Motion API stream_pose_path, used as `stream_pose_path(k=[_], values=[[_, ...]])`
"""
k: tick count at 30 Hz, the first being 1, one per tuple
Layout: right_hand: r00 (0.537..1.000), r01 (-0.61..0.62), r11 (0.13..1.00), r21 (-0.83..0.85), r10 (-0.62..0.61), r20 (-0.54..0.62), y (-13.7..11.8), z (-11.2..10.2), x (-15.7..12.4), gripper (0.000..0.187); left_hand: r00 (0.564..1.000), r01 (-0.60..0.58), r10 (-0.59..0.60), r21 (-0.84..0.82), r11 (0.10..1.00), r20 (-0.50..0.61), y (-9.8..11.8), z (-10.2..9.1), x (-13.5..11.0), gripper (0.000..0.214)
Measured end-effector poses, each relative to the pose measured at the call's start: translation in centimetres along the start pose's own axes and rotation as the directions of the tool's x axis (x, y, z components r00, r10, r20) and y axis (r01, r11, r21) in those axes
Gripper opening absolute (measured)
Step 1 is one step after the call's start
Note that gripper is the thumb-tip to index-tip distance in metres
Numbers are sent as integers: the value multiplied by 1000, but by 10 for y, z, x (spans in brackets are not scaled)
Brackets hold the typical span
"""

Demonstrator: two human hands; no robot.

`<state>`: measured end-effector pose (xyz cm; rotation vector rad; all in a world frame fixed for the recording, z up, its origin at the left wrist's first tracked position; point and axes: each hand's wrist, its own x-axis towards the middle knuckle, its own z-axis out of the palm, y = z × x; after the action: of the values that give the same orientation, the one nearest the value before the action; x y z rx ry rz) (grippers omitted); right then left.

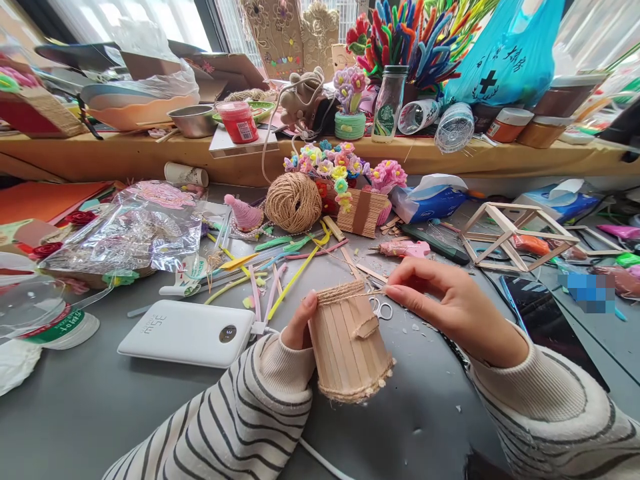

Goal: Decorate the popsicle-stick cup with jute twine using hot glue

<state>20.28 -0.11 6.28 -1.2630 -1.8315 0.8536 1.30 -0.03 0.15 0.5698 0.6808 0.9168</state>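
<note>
My left hand [301, 323] grips a small bucket made of wooden craft sticks [345, 347], its thumb at the upper left edge and its other fingers hidden behind. Several turns of jute twine [340, 292] wrap the bucket's upper end, and more twine edges the lower end. A short twine-trimmed piece sticks out from its side. To the right of the bucket, my right hand [430, 300] pinches the loose end of the twine between thumb and forefinger, holding it taut. Small scissors [382, 308] lie just behind the bucket, with only the handles showing.
A white power bank [187, 333] with a cable lies at left. Behind are a twine ball [293, 203], pipe cleaners [300, 277], a pink glue gun [403, 249] and a stick frame [515, 237]. A phone [550, 327] rests at right. Jars and a glass bottle [390, 103] line the ledge.
</note>
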Motion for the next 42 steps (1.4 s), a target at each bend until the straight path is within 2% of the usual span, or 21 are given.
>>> stream_pose_path(k=[5,12,14,18,20,23,28,31,34,37,42], values=[[997,-20,1000,-20,22,70,4,5,0,21,991,135,-134,-36,990,26,2,-1,5,45],[989,68,988,-139,-49,138,9,7,0,20,991,126,-123,-55,991,53,4,0,10,40],[988,93,979,-183,-69,135,9,6,-1,15,990,137,-135,-59,989,40,4,0,10,39],[985,165,940,-298,-140,102,9,8,-2,9,981,176,-168,-81,981,91,1,-3,10,42],[981,196,919,-343,-182,71,10,8,-2,13,977,194,-186,-77,978,102,0,-4,10,47],[970,199,899,-391,-237,-49,10,9,-1,10,971,228,-219,-94,969,94,2,-5,11,50],[934,105,901,-421,-234,-268,8,8,-1,8,951,296,-281,-119,948,127,3,-6,11,52],[924,47,924,-379,-185,-335,8,8,-2,9,941,321,-297,-145,936,161,-1,-8,12,54],[943,-32,966,-257,-56,-328,8,10,-4,13,947,301,-282,-118,946,155,-5,-9,13,55],[960,-75,994,-76,51,-275,7,14,-4,14,953,282,-268,-93,955,140,-5,-8,13,51],[984,-47,993,106,64,-169,7,20,-2,27,956,269,-259,-61,961,139,-2,-3,9,52]])
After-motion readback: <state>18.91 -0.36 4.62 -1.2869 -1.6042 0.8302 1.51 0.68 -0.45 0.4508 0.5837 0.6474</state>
